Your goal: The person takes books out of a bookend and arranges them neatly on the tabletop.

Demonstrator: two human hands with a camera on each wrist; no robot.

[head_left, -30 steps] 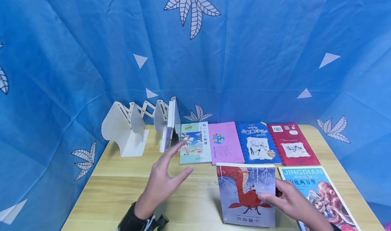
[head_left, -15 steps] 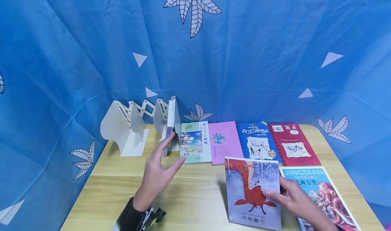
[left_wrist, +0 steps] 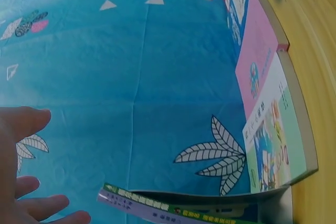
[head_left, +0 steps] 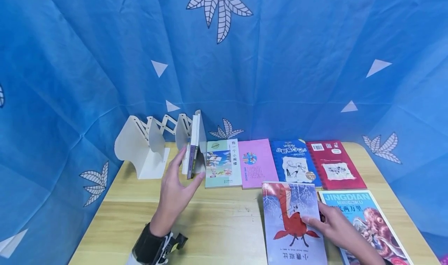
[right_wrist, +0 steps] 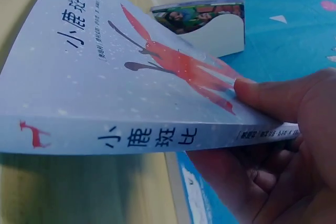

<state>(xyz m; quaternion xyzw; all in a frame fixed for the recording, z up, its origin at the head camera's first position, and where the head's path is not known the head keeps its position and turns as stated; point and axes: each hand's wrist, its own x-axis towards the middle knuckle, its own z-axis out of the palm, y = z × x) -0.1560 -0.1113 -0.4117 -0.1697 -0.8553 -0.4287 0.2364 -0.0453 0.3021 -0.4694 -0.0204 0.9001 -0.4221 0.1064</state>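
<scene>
My right hand [head_left: 336,226] grips a paperback book [head_left: 292,228] by its edge, thumb on the cover and fingers beneath. The cover shows a red deer on pale purple, upside down in the head view; the spine [right_wrist: 147,138] faces the right wrist camera. My left hand [head_left: 176,195] hovers with fingers spread in front of several upright books [head_left: 191,156] at the right end of a white expandable bookend [head_left: 154,162]. In the left wrist view, the left hand [left_wrist: 29,171] holds nothing; the upright books' spines [left_wrist: 157,208] lie right of its fingers.
Along the back lie a green-edged book [head_left: 224,181], a pink book [head_left: 259,162], a blue book [head_left: 297,167] and a red book [head_left: 336,167]. An octopus-cover book [head_left: 371,222] lies beneath the right forearm. A blue curtain [head_left: 297,62] hangs behind the table [head_left: 217,226].
My left hand has moved left and up, toward the upright books. The deer book in my right hand has shifted right and slightly down, tilting a little.
</scene>
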